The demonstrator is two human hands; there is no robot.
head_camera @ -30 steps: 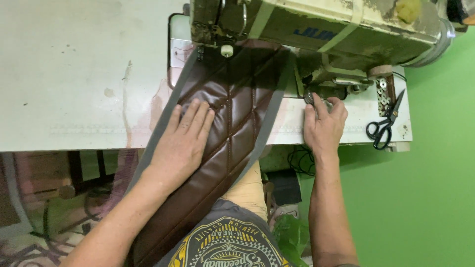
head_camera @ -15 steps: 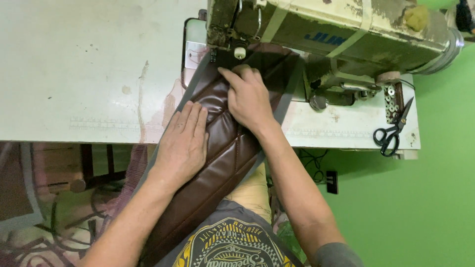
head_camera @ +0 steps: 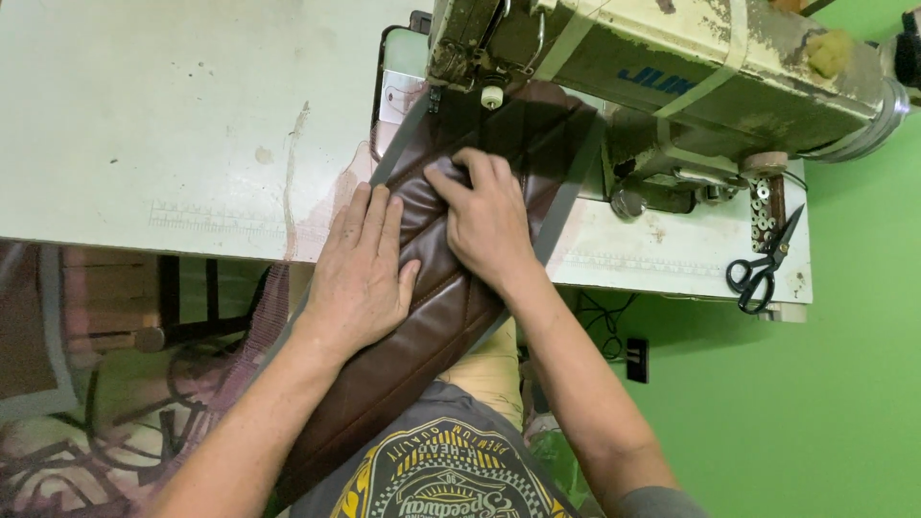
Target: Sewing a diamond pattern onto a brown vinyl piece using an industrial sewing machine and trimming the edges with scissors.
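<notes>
head view: 2 hands (head_camera: 360, 273) (head_camera: 489, 223), 1 brown panel (head_camera: 422, 341)

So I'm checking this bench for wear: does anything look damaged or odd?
Yes. The sewing machine has paint chipped and flaking along its cream body, and the table shows stains and a crack-like mark. The brown quilted panel under both hands looks intact.

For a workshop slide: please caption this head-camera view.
Both hands, left hand and right hand, press a brown quilted panel flat at a worn sewing machine.
</notes>
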